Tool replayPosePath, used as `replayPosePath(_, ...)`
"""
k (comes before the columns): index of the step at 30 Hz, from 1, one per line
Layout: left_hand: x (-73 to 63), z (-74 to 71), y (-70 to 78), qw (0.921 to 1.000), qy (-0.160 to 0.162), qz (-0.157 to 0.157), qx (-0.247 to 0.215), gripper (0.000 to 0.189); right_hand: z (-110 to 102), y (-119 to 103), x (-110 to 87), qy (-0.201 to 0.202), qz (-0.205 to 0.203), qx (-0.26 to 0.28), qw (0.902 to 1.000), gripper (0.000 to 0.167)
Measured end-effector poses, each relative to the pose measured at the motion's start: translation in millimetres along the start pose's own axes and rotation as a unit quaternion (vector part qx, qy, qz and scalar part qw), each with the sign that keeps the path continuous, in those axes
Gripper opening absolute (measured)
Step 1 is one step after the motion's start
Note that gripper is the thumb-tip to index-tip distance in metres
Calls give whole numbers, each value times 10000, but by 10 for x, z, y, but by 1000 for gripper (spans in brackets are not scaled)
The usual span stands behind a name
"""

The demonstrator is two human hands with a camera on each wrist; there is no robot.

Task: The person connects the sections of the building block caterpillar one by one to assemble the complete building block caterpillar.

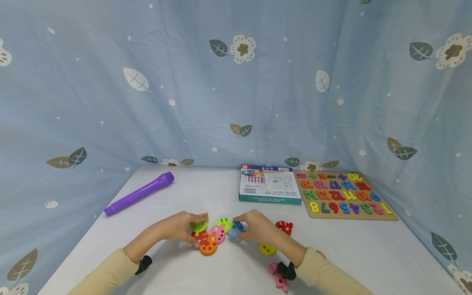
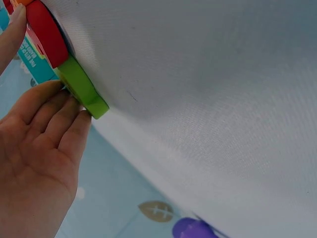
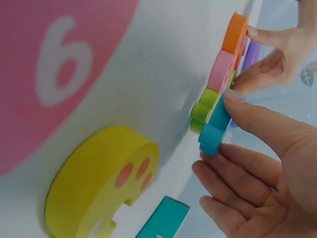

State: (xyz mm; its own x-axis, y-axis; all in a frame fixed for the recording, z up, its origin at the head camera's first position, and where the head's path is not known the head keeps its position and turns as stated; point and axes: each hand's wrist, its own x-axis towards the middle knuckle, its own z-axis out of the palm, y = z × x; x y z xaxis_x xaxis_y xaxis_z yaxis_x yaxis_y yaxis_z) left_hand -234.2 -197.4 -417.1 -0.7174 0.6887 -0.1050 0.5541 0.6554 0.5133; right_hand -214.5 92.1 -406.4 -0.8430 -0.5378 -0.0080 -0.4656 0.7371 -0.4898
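One left hand [image 1: 180, 227], one right hand [image 1: 256, 225], six puzzle pieces [image 1: 208, 245] between them, at least four loose pieces [image 1: 284, 226] off right, one purple stick [image 1: 140, 196], one box [image 1: 271, 184], one number board [image 1: 354, 217], two sleeves [image 1: 110, 272], one table [image 1: 206, 192].

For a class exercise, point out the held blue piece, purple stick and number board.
Blue piece [image 3: 216, 122], right wrist view: its side.
Purple stick [image 1: 137, 196], head view: mid-shaft.
Number board [image 1: 351, 216], head view: bare strip at its near edge.
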Motion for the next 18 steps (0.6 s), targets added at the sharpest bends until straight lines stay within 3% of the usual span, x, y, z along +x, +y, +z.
replayPosePath(8,-9,16,-27,10000,12,37,-28,81,60,-72,8,10,270,-190,9995,48)
replayPosePath(18,-7,-6,-1,10000,-10,41,12,80,83,-74,19,91,191,-158,9997,47)
